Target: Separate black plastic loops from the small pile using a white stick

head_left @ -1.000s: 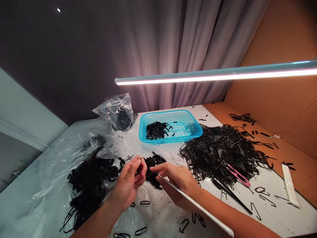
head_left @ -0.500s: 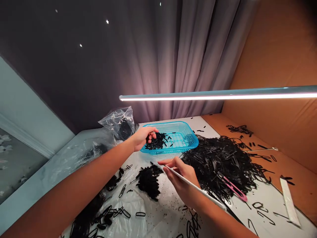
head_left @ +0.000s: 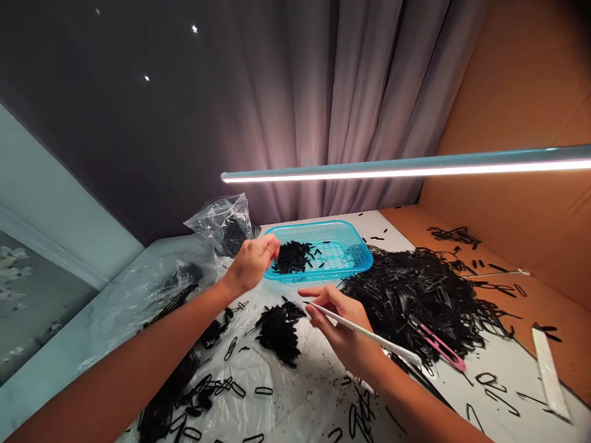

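My left hand (head_left: 253, 263) is closed, its fingers curled together at the left rim of a blue plastic basket (head_left: 364, 261). Whatever may be inside those fingers is hidden. A heap of short black pieces (head_left: 293, 257) lies in the basket's left part. In my right hand (head_left: 339, 317) is a slim white pen-like tool (head_left: 369, 335), gripped near its dark tip, with its thick end pointing down to the right. Just left of that hand, a pile of small black pieces (head_left: 278, 332) rests on the white plastic sheet.
A large tangle of thin black loops (head_left: 415, 295) spreads to the right, with a pink-handled cutter (head_left: 443, 351) on it. Clear bags (head_left: 221, 221) stand at the left back. A lit tube lamp (head_left: 392, 171) crosses above. Loose black loops (head_left: 263, 391) lie in front.
My left hand has drawn back left from over the basket's heap to its rim, its fingers closing up. My right hand keeps the white tool in nearly the same place. The view shifted slightly.
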The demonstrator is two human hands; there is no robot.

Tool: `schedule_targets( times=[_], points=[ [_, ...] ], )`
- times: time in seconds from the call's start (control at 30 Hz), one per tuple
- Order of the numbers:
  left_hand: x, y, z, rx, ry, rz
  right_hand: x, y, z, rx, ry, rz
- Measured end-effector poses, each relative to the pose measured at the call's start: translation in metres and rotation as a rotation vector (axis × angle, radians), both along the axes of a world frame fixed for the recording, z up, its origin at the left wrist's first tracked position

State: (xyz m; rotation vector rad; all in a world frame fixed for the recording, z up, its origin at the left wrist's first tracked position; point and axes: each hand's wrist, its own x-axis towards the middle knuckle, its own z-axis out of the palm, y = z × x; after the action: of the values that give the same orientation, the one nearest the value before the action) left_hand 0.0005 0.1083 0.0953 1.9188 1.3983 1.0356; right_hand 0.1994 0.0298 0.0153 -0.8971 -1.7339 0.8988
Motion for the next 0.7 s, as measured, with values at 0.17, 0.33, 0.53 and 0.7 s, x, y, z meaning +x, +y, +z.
schedule_targets(
  times=[0.17, 0.33, 0.53, 0.7],
  points=[
    [-0.023, -0.065, -0.039, 0.022, 0.165, 0.042, -0.007, 0.009, -0.018, -0.015, -0.176, 0.109],
    [-0.043, -0.080, -0.088, -0.045, 0.322, -0.033, -0.007, 0.022, -0.038, -0.007, -0.253, 0.019],
    [-0.046, -0.061, -0.106, -0.029, 0.351, -0.005, 0.001, 0.032, -0.039, -0.026, -0.237, -0.045],
    [-0.047, -0.062, -0.089, -0.016, 0.313, 0.028, 0.000, 0.028, -0.028, -0.030, -0.173, -0.017]
  ],
)
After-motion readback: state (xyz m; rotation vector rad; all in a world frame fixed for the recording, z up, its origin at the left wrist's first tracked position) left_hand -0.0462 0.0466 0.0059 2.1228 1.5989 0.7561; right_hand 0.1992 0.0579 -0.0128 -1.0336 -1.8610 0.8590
